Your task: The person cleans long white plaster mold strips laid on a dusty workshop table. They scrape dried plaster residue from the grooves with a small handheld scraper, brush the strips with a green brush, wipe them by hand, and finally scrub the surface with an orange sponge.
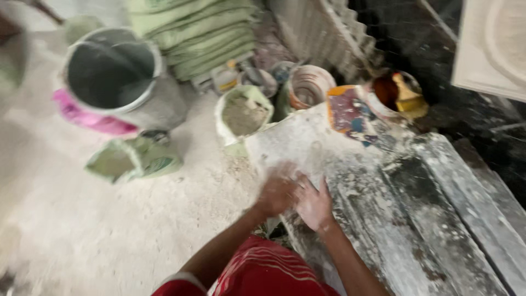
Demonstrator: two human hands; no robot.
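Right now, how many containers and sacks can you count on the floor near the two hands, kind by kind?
Large grey bucket: 1
Open powder sacks, one upright and one lying on its side: 2
Stack of folded green sacks: 1
Small round tubs, one striped and one with orange inside: 2
Total: 6
The picture is blurred, so smaller items may be missed.

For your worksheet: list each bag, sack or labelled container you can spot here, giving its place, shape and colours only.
Stacked sacks: top centre, flat, pale green.
Open bag: centre, upright, white-green, holding grey powder.
Fallen bag: left on the floor, lying on its side, pale green.
Small jug: below the sacks, whitish with a yellow label.
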